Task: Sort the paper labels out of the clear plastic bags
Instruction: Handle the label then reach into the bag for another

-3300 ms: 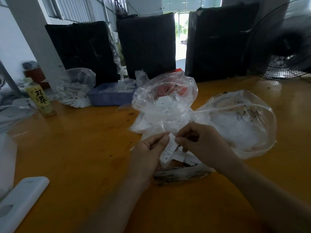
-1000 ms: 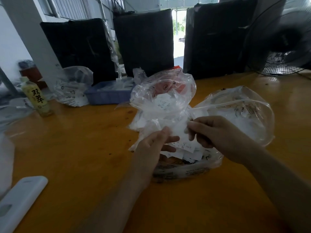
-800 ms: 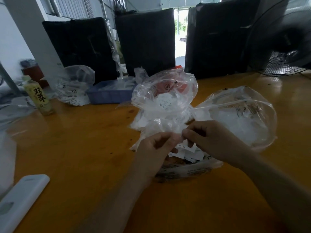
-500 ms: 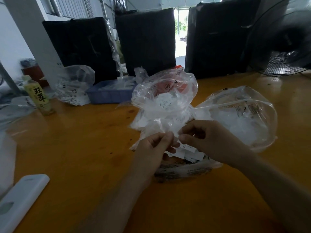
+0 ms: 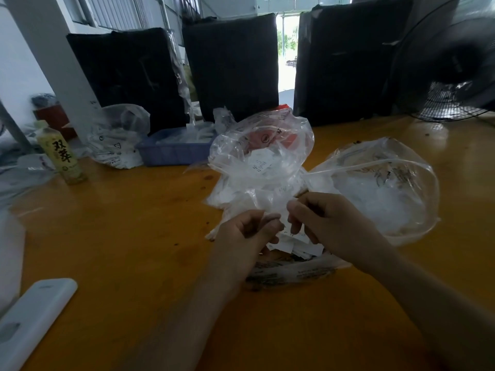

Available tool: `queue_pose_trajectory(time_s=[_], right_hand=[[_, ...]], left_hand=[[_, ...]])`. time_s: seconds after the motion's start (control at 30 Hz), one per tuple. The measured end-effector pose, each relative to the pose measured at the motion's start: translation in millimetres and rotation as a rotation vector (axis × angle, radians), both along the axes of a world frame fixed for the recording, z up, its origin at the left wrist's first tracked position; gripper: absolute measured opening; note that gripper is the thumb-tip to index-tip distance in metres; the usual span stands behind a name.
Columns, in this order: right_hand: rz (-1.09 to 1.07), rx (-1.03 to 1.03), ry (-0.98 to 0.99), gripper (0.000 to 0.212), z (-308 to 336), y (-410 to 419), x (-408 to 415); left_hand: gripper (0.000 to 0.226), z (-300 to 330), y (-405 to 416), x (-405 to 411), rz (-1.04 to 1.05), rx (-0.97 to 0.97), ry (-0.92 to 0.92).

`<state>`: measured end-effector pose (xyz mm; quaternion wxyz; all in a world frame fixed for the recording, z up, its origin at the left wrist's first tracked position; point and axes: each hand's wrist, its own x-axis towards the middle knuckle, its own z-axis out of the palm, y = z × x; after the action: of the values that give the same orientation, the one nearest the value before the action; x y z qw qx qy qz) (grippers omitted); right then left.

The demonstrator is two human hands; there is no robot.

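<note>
Two hands met over the pile. Left hand (image 5: 247,231) had closed again, pinching a small clear bag (image 5: 267,207); right hand (image 5: 318,218) pinched its paper label (image 5: 288,228), now half drawn out above loose labels (image 5: 297,245). Removal looked near.

Your table (image 5: 112,236) is wood with a smooth orange finish, glossy enough to catch the light near the black wire-grille fan (image 5: 452,76). The bags (image 5: 257,156) you work over are thin clear plastic, crinkled and shiny, and the labels (image 5: 292,242) inside them are matt white paper with fine print. Farther back you have a blue plastic tray (image 5: 171,153), a plastic bottle (image 5: 63,156) with a yellow-green label, and three bales (image 5: 230,65) wrapped in dull black sheeting.
</note>
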<state>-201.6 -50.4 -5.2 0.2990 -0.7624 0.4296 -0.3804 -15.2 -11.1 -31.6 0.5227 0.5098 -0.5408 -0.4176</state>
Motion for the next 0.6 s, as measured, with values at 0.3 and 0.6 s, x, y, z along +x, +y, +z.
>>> queue_pose_trajectory(time_s=[0.3,0.6], right_hand=[[0.024,-0.193,0.129,0.035,-3.8,-4.7,-4.7],[-0.031,-0.135,0.032,0.014,-2.9,-2.8,-2.4]], left_hand=[[0.021,1.9,1.0,-1.6,-0.002,0.054,-0.009],[0.021,-0.9,-3.2,-1.5,0.016,0.065,-0.029]])
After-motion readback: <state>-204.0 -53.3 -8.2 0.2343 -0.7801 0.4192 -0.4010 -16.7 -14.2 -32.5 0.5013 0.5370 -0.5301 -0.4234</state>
